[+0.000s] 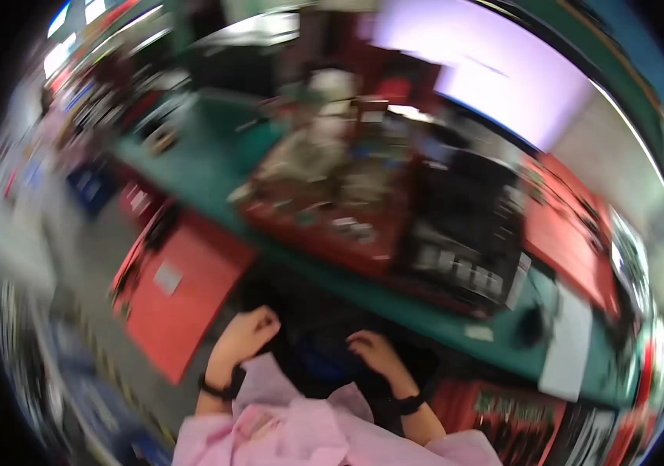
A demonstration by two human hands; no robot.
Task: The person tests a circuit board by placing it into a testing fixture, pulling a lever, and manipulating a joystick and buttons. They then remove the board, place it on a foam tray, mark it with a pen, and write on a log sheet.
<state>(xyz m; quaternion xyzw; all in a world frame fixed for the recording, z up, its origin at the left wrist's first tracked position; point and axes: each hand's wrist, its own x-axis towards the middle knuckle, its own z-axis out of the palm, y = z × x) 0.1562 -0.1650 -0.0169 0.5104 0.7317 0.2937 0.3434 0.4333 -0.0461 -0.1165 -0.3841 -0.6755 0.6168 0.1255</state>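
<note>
Both my hands hover over my lap, short of the bench's front edge, and the picture is smeared by motion. My left hand [251, 334] has its fingers curled in loosely, with nothing visible in them. It is nearest to a red panel or board [184, 283] with a small pale label, low on the left. My right hand [378, 353] is held with the fingers a little bent and apart, holding nothing. Dark bands circle both wrists, and pink sleeves [301, 427] cover my upper arms.
On the green bench [192, 159] stand a red tray [312, 245] of mixed parts and a black tray [456, 233] with pale pieces. Behind is a bright screen [495, 66]. A red tray [569, 225], white sheet [566, 342] and red bin of circuit boards [514, 412] are at right.
</note>
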